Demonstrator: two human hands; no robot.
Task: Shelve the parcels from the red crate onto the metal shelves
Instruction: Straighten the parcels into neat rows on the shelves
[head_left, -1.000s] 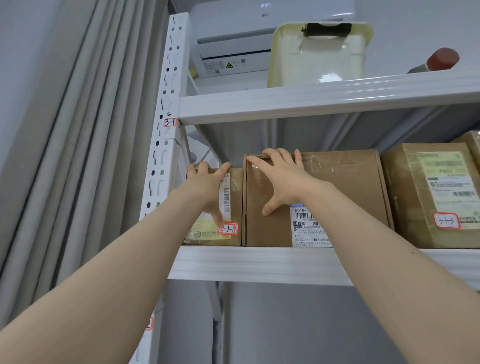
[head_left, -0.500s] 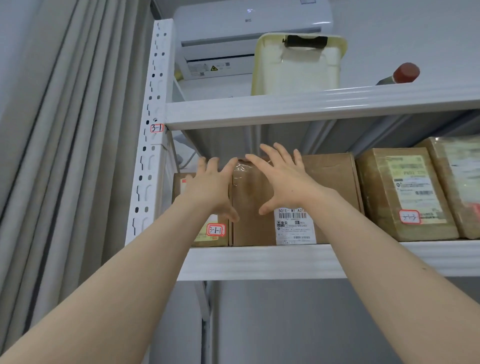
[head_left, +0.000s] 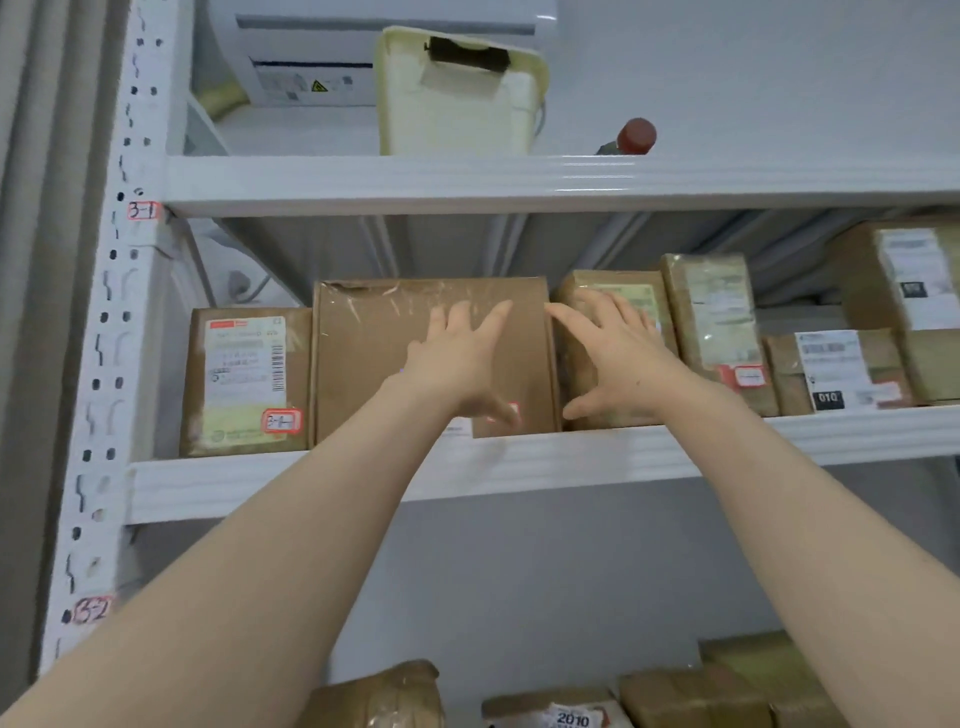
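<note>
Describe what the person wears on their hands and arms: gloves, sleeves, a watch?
Nothing shows. The left hand and right hand are bare, without gloves, rings or a watch, and both forearms are uncovered to the picture's edge, no sleeve in view.

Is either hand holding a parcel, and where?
Nothing is gripped: left hand spread open over the large box front; right hand open over the neighbouring parcel.

Grey curtain hangs in folds at the left. A white air conditioner sits high on the pale grey wall, evenly lit.
</note>
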